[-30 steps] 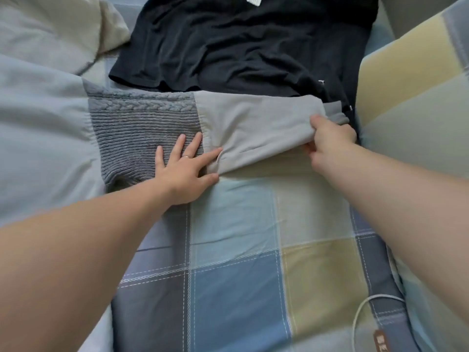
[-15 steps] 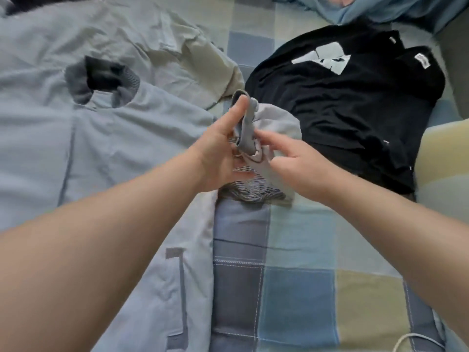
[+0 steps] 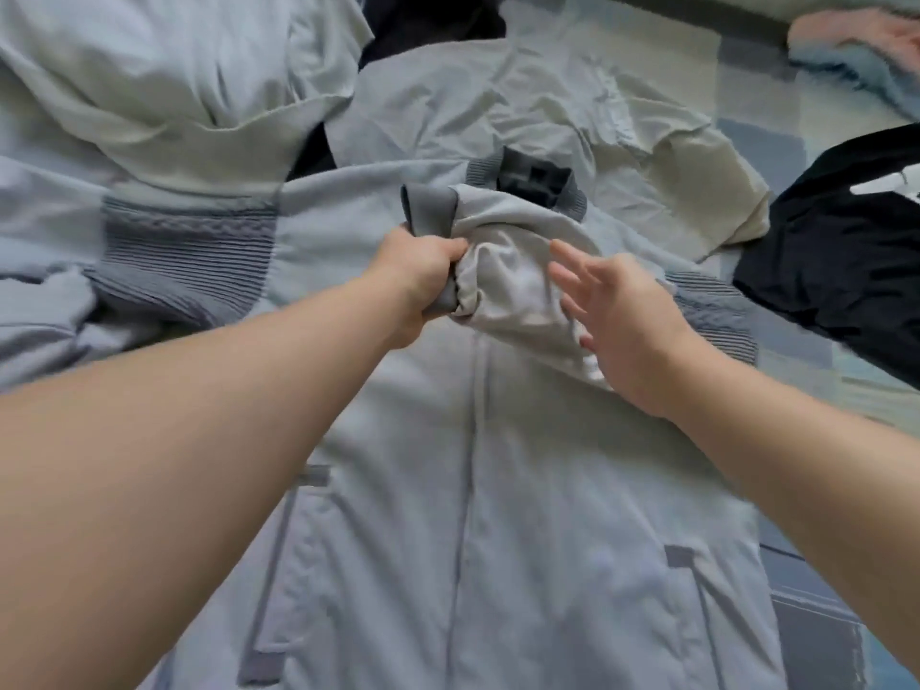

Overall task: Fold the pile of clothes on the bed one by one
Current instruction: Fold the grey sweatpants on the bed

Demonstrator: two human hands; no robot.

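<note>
Head view: a pale grey jacket [image 3: 498,490] was seen laid flat, front up, over the middle of the bed, with its centre seam running down the picture and its dark ribbed collar [image 3: 527,184] at the far end. One sleeve [image 3: 513,286] had been drawn across the chest of the jacket, just below the collar. The sleeve was gripped near its darker grey cuff [image 3: 428,209] by the left hand [image 3: 423,286], whose fingers were curled tightly round the bunched cloth. The right hand [image 3: 632,326] was held at the other side of the bunched sleeve, its fingers [image 3: 567,281] straight and spread, grasping nothing; whether they touched the cloth could not be told. A ribbed knit panel [image 3: 189,256] was shown on the other sleeve, spread out to the left. A cream garment [image 3: 174,92] was heaped at the far left, and a black T-shirt [image 3: 836,271] was laid at the right, beside the jacket. A checked bedsheet [image 3: 821,644] was visible at the lower right, and a pink and blue cloth [image 3: 856,47] at the far right corner.
</note>
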